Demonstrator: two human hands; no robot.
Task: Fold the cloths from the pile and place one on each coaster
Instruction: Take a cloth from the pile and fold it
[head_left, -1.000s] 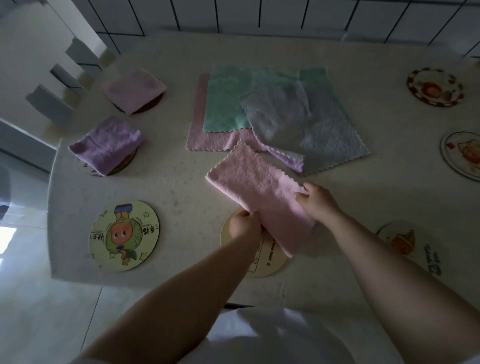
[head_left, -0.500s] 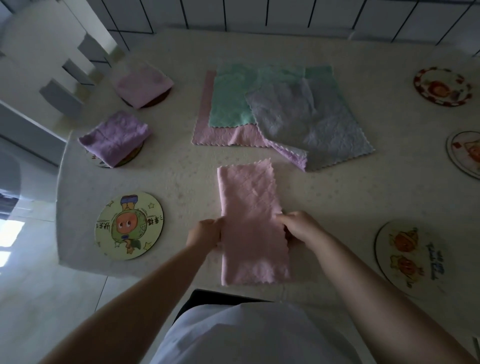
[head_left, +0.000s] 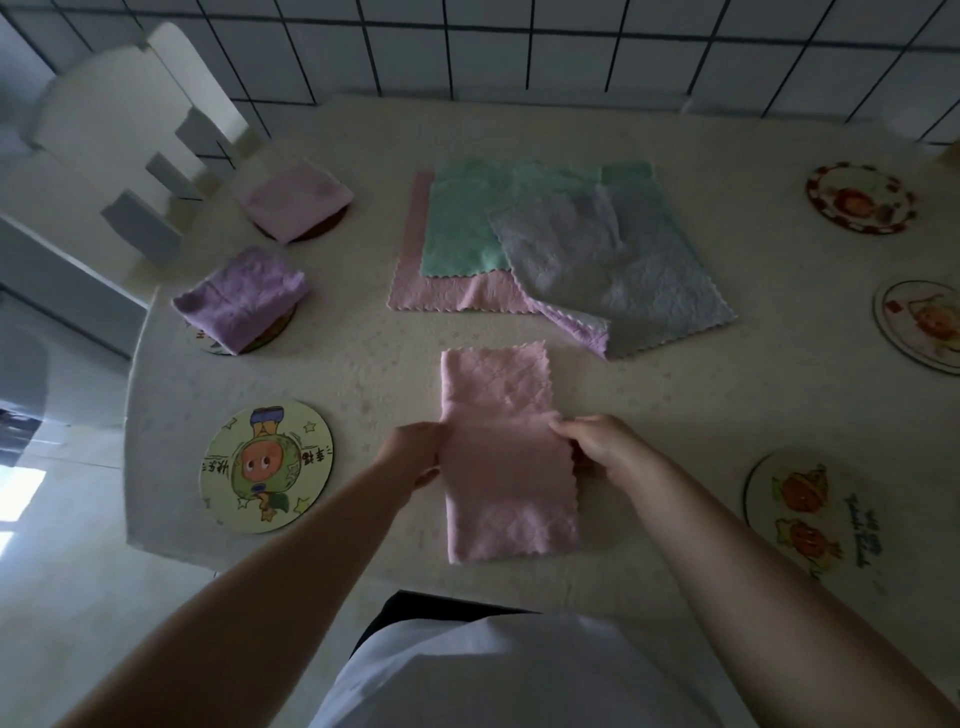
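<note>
1. Coasters: six. Four bare (head_left: 266, 466) (head_left: 861, 197) (head_left: 920, 325) (head_left: 800, 512); two under folded cloths (head_left: 293, 200) (head_left: 240, 297).
2. Cloths on the table (head_left: 675, 415): seven.
   - Pile: four (head_left: 410, 291) (head_left: 462, 223) (head_left: 623, 270) (head_left: 582, 330).
   - Half-folded pink strip (head_left: 506, 457): one.
3. Hands: two (head_left: 413, 454) (head_left: 602, 447).

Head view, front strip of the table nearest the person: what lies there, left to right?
Green cartoon coaster → left hand → pink half-folded cloth → right hand → coaster with two orange figures.

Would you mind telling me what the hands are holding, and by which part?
Both hands, left and right, pinch the long folded pink cloth at mid-length, one on each side edge.
</note>
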